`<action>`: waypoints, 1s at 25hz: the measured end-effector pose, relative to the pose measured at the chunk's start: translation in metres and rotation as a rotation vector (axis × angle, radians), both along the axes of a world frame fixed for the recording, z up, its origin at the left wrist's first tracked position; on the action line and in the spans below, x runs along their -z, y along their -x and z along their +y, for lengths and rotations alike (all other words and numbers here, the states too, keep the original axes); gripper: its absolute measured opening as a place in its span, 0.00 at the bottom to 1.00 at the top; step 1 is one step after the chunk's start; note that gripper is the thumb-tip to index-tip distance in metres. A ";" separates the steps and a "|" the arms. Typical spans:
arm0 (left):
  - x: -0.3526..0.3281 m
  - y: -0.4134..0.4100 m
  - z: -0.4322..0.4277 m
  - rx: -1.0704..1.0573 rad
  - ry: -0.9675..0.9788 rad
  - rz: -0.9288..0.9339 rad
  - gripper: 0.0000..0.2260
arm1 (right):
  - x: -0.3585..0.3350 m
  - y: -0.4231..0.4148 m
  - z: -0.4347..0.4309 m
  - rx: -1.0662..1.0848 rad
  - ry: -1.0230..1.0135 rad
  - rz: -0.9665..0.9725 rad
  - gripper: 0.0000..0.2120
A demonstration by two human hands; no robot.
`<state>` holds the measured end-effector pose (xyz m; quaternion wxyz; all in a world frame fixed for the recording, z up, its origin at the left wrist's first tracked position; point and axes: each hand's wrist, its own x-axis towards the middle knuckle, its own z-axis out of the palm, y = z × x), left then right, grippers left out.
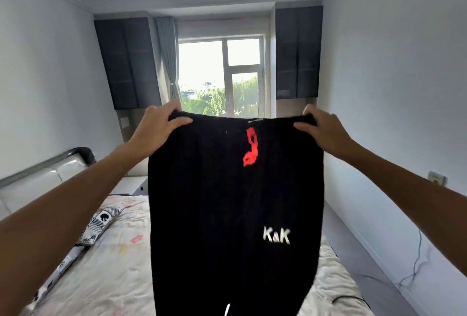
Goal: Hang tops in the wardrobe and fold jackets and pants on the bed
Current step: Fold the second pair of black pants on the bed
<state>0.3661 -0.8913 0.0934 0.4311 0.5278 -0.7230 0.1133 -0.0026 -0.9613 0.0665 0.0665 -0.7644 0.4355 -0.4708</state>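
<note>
Black pants held up by the waistband, bed below

Black pants [227, 202] hang in the air in front of me, spread flat and facing the camera. A red drawstring [250, 149] sits at the centre and white lettering [276, 235] on one leg. I have my left hand [156, 126] pinching one corner of the waistband [227, 117] and my right hand [326, 128] pinching the other, thumbs on my side of the cloth and fingers curled over the top edge.

The long axis runs straight down from my fingers, and the legs drop out of view at the bottom. The bed [113, 265] lies under and behind the pants, more to my left than my right, so I judge the left hand nearer to open bedding. Laying them down calls for lowering both hands together, keeping the waistband level.

By count I see one pair of pants, two hands on it, one patterned pillow [101, 222] and two dark wall cabinets [126, 63] either side of the window [219, 75]. I see no other garment.
</note>
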 end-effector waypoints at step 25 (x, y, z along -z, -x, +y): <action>0.070 0.024 0.224 -0.228 0.521 0.218 0.23 | 0.074 -0.043 0.232 0.525 0.752 -0.291 0.14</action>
